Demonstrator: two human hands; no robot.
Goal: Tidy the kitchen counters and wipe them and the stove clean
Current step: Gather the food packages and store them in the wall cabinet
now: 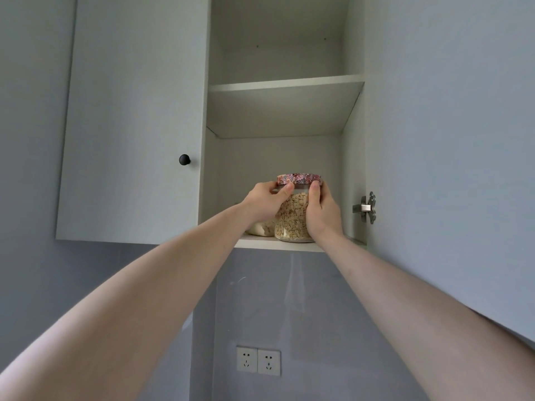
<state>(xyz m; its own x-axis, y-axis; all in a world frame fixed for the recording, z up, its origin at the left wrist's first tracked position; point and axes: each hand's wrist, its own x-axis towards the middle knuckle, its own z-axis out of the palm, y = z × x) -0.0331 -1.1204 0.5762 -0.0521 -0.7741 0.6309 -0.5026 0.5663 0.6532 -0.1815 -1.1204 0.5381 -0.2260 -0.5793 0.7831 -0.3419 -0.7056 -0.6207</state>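
Observation:
A glass jar of pale flakes with a pink flowered lid stands on the bottom shelf of an open wall cabinet, near the shelf's front edge. My left hand grips its left side just under the lid. On the right side my right hand wraps round the glass, thumb up by the lid. Behind my left hand a second jar with a whitish filling is mostly hidden.
The cabinet's right door hangs open, with a metal hinge beside my right hand. The left door is closed and has a black knob. An upper shelf is bare. Two wall sockets sit below.

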